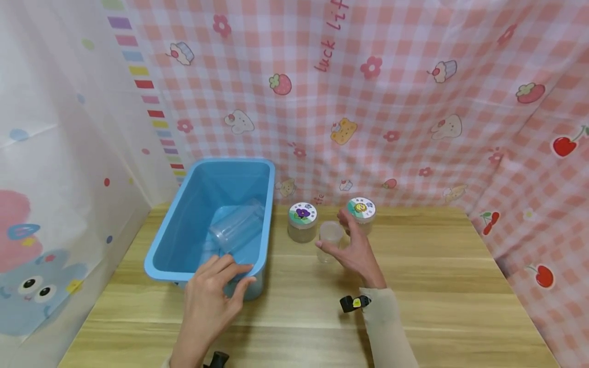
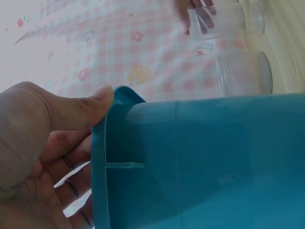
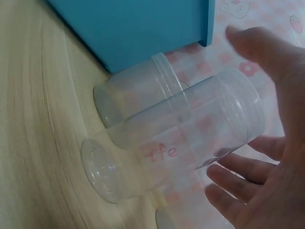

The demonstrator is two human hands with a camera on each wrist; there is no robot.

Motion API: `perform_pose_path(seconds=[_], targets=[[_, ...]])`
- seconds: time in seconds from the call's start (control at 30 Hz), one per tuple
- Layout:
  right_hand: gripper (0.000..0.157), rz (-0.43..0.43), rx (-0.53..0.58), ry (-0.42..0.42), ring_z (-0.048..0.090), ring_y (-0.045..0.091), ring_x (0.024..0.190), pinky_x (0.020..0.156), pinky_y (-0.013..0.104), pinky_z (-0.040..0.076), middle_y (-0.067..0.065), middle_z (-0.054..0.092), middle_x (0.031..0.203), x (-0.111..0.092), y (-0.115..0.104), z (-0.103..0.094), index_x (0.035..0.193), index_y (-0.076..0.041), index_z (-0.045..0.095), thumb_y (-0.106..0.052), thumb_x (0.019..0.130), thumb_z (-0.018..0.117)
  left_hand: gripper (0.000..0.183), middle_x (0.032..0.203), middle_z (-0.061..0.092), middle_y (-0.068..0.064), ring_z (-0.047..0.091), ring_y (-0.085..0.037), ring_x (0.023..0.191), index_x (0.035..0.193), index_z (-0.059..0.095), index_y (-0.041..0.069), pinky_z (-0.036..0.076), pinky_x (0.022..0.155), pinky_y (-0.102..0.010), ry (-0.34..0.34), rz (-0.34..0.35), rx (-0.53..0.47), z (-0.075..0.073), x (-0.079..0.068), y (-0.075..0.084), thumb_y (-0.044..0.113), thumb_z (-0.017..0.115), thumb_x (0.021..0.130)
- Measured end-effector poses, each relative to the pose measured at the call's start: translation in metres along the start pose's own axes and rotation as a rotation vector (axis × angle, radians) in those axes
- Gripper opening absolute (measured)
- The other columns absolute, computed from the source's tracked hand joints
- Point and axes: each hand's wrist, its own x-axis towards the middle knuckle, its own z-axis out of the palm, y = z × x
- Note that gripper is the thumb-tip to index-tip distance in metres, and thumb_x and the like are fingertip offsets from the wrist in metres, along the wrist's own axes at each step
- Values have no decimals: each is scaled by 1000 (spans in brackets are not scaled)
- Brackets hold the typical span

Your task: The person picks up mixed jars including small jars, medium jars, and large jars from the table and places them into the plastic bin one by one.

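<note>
My left hand (image 1: 211, 291) grips the near rim of a blue plastic bin (image 1: 155, 240), its thumb (image 2: 97, 102) at the rim's corner in the left wrist view. Inside the bin lies a clear plastic jar (image 1: 236, 225) on its side. My right hand (image 1: 354, 250) is spread around an upright clear jar (image 3: 224, 109) with a plain, pale top. In the right wrist view, a gap shows between the thumb (image 3: 252, 43) and this jar, and its fingers reach along the far side.
Right beside the bin stands a jar with a purple-flower lid (image 1: 302, 213). Behind my right hand is another jar, its lid (image 1: 363, 207) showing a yellow flower. All stand on a wood-grain table (image 1: 437, 286), with a pink checked cloth (image 1: 405, 102) hanging behind.
</note>
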Motion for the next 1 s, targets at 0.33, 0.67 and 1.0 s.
perform_pose_path(seconds=[0.33, 0.67, 1.0], targets=[[65, -12, 43, 27, 59, 34, 131, 114, 48, 44, 14, 63, 137, 3, 6, 2, 141, -10, 56, -26, 86, 85, 18, 74, 59, 7, 41, -5, 64, 91, 82, 15, 38, 57, -20, -3, 12, -3, 0, 1, -1, 22, 90, 76], [53, -14, 55, 33, 63, 31, 124, 112, 48, 47, 10, 69, 125, 2, 3, 7, 129, -12, 65, -27, 83, 88, 19, 74, 60, 7, 43, -6, 64, 91, 82, 16, 39, 56, -20, 5, 9, -1, 0, 0, -2, 21, 91, 75], [54, -10, 38, 36, 64, 30, 122, 110, 48, 48, 11, 70, 124, 0, 0, 7, 129, -13, 65, -30, 82, 87, 19, 74, 57, 9, 40, -3, 65, 91, 82, 16, 38, 56, -19, 5, 7, -3, 0, -1, -1, 21, 91, 75]])
